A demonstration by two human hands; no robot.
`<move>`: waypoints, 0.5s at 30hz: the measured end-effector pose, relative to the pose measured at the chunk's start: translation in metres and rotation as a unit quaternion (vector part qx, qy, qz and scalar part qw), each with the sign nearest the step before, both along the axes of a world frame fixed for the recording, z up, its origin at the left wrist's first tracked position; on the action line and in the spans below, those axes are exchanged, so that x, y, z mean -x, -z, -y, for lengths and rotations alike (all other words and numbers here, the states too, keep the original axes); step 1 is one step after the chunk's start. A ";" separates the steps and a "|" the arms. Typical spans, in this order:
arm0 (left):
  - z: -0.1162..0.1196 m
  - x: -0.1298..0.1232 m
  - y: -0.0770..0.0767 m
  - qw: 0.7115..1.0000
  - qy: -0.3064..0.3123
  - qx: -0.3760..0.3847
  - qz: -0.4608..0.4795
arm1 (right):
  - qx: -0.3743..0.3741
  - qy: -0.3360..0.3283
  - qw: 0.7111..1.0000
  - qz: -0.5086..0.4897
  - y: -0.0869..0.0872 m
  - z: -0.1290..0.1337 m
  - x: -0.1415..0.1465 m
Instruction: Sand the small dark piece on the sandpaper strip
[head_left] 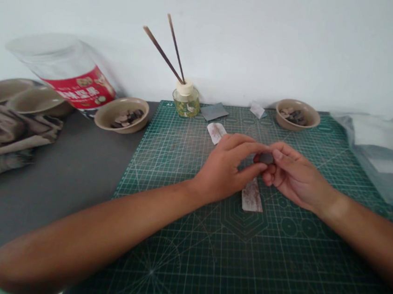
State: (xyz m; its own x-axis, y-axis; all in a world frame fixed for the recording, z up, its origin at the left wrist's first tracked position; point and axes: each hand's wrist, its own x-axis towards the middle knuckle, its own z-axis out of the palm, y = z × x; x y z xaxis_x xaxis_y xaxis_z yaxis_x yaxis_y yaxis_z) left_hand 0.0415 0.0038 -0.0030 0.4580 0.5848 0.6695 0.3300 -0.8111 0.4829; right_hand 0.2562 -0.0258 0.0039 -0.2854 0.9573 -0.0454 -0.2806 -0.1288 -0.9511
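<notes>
Dark pebble point(266, 158) — clamped between left hand point(222, 168) and right hand point(298, 176), its edges hidden.

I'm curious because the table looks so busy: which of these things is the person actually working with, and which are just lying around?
Working with:
the dark pebble, pinched between left hand and right hand
pale strip
green cutting mat
bowl of small pieces

Lying around:
reed diffuser
snack bag
crumpled cloth
plastic sheet
</notes>
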 end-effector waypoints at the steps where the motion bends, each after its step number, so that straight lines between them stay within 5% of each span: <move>1: -0.001 -0.001 0.001 1.000 0.006 0.006 0.010 | 0.001 -0.003 1.000 -0.003 0.000 0.000 0.000; 15: -0.002 -0.004 0.007 0.999 0.020 -0.022 0.017 | -0.061 -0.015 0.994 0.091 0.007 0.002 0.006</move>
State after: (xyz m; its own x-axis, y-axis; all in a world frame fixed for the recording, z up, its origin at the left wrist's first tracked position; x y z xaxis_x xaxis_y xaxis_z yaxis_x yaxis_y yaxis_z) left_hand 0.0453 0.0061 -0.0104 0.4565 0.5355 0.7105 0.2806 -0.8445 0.4562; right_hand 0.2503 -0.0273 -0.0034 -0.3109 0.9503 0.0176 -0.0995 -0.0142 -0.9949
